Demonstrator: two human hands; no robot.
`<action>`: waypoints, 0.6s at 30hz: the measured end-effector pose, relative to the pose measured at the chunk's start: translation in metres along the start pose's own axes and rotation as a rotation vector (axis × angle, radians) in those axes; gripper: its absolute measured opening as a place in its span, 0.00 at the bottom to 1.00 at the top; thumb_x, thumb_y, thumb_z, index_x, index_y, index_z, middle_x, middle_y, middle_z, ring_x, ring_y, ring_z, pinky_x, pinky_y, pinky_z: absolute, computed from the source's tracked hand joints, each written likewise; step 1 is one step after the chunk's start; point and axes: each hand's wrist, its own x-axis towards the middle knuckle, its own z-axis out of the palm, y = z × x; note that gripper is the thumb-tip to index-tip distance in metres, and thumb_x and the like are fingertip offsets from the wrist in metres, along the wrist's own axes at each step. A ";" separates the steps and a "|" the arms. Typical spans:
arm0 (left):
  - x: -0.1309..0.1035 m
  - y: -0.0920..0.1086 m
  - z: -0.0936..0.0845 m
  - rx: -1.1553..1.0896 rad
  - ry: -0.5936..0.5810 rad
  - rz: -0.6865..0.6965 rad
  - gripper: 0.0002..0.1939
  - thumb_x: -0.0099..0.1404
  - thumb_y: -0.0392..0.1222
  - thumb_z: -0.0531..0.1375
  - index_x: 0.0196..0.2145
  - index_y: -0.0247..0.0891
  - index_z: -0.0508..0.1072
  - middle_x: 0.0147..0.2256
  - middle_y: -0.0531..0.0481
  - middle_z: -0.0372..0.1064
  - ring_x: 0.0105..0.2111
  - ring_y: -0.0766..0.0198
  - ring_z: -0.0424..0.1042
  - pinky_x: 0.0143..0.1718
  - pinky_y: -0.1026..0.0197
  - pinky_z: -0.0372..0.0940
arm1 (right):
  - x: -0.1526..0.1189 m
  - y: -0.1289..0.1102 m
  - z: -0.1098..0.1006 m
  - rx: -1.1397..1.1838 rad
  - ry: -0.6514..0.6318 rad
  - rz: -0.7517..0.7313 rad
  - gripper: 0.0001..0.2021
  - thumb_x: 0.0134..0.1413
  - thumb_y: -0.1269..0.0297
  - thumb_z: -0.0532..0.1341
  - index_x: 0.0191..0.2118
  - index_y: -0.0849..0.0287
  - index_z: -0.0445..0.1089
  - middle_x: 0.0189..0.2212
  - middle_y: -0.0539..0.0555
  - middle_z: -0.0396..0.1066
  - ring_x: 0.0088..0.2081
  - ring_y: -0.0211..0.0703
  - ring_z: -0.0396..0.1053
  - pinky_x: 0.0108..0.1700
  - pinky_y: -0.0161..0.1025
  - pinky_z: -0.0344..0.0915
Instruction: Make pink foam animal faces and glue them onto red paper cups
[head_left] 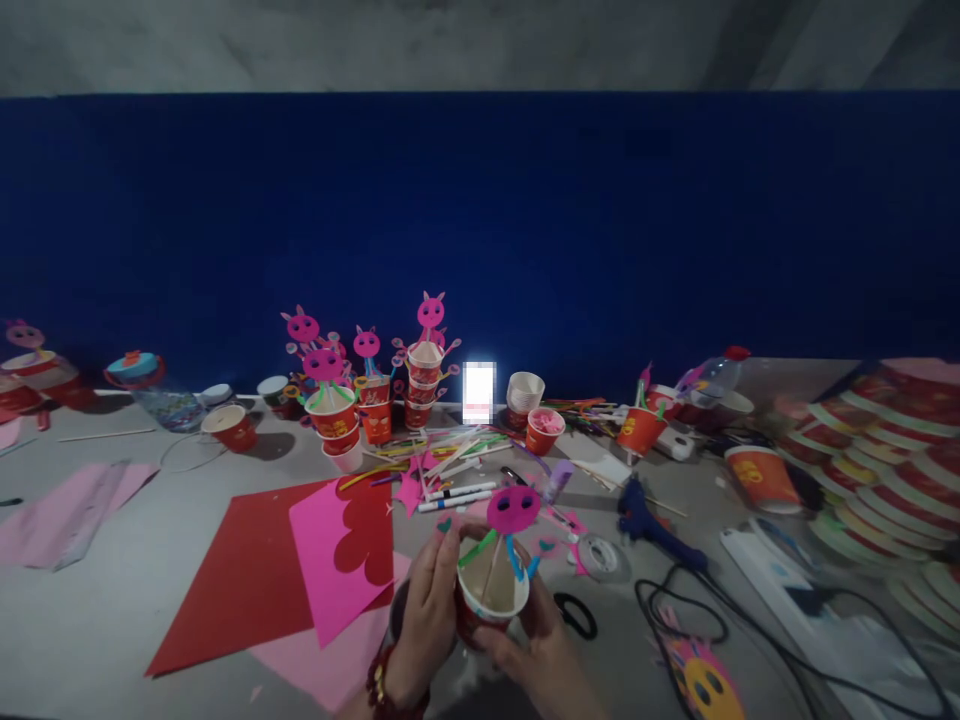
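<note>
A red paper cup with a white rim (493, 590) is held between both hands near the front of the table. From it rises a stick bearing a round magenta paper face (514, 509) with dark eyes. A green strip and a blue strip bend outward at the cup's sides, near small pink pieces with teal hearts. My left hand (426, 610) wraps the cup's left side, its fingertips by the green strip and left heart piece; a beaded bracelet is on the wrist. My right hand (532, 640) closes round the right side, thumb across the lower front.
Red paper (247, 570) and magenta paper (322, 560) lie left. Behind stand decorated cups (330, 420), pens (457, 497) and coloured strips. Rightward are a tape roll (598, 554), black-handled scissors (576, 615), a blue glue gun (652, 525), cables, a power strip and stacked cups.
</note>
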 end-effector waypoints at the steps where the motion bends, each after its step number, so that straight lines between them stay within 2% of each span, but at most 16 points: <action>1: 0.002 0.002 -0.003 -0.038 -0.004 -0.012 0.18 0.68 0.41 0.55 0.54 0.42 0.75 0.51 0.42 0.76 0.52 0.53 0.74 0.53 0.55 0.69 | 0.000 -0.003 0.000 -0.003 0.006 -0.009 0.34 0.43 0.54 0.72 0.59 0.52 0.67 0.56 0.60 0.71 0.59 0.59 0.67 0.60 0.51 0.63; 4: 0.016 0.017 -0.011 -0.331 -0.083 -0.150 0.17 0.65 0.49 0.60 0.48 0.42 0.78 0.48 0.41 0.77 0.51 0.50 0.73 0.54 0.54 0.68 | 0.002 -0.013 -0.001 -0.045 0.022 -0.016 0.29 0.45 0.57 0.71 0.55 0.52 0.70 0.52 0.59 0.74 0.54 0.58 0.71 0.58 0.50 0.65; 5: 0.022 0.024 -0.013 -0.477 -0.141 -0.262 0.16 0.66 0.49 0.59 0.48 0.41 0.78 0.49 0.41 0.76 0.52 0.50 0.73 0.56 0.53 0.66 | 0.002 -0.016 -0.002 -0.062 0.036 -0.014 0.27 0.45 0.58 0.70 0.54 0.53 0.71 0.50 0.58 0.75 0.53 0.58 0.71 0.58 0.50 0.65; 7: 0.034 0.037 -0.015 -0.573 -0.171 -0.341 0.17 0.72 0.49 0.52 0.49 0.41 0.75 0.50 0.40 0.75 0.50 0.52 0.74 0.54 0.51 0.67 | 0.002 -0.021 -0.003 -0.085 0.062 -0.008 0.27 0.44 0.59 0.71 0.53 0.53 0.72 0.48 0.58 0.77 0.52 0.58 0.72 0.58 0.50 0.65; 10: 0.047 0.050 -0.014 -0.832 -0.062 -0.554 0.14 0.68 0.50 0.58 0.46 0.40 0.74 0.45 0.43 0.76 0.46 0.54 0.75 0.51 0.53 0.68 | 0.003 -0.024 -0.002 -0.094 0.078 -0.015 0.29 0.43 0.60 0.71 0.55 0.53 0.71 0.46 0.57 0.77 0.51 0.57 0.72 0.58 0.50 0.65; 15: 0.056 0.055 -0.014 -0.886 0.010 -0.614 0.11 0.62 0.48 0.66 0.34 0.37 0.75 0.33 0.49 0.76 0.37 0.59 0.75 0.42 0.60 0.69 | 0.006 -0.026 0.001 -0.010 0.055 0.026 0.27 0.44 0.60 0.70 0.54 0.52 0.71 0.49 0.57 0.76 0.50 0.57 0.73 0.56 0.49 0.67; 18: 0.059 0.055 -0.016 -0.860 -0.022 -0.626 0.12 0.62 0.48 0.66 0.34 0.36 0.76 0.33 0.47 0.76 0.37 0.59 0.76 0.42 0.59 0.69 | 0.008 -0.028 0.001 0.061 0.026 0.052 0.27 0.45 0.59 0.69 0.54 0.52 0.70 0.49 0.58 0.77 0.50 0.57 0.74 0.54 0.50 0.68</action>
